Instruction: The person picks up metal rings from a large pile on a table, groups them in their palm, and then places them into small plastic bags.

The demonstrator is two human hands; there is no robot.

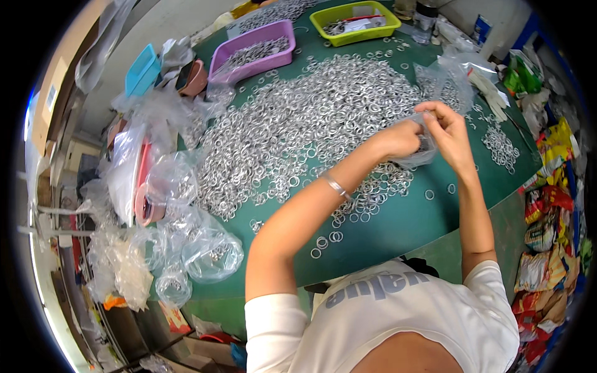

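Both my hands meet over the green table (398, 224) and hold a small clear plastic bag (424, 152) with metal rings in it. My left hand (401, 138) pinches the bag's left side, and a silver bangle sits on that wrist. My right hand (449, 133) grips the bag's top on the right, fingers curled over it. Behind and to the left of the bag spreads a big heap of small silver metal rings (311, 118). Loose rings (373, 189) lie under my left forearm.
A purple tray (252, 50) and a lime tray (356, 22) with rings stand at the back. Filled and empty clear bags (211, 252) pile at the left edge. A smaller ring pile (500, 146) lies right. Colourful packets (547, 236) crowd the floor at right.
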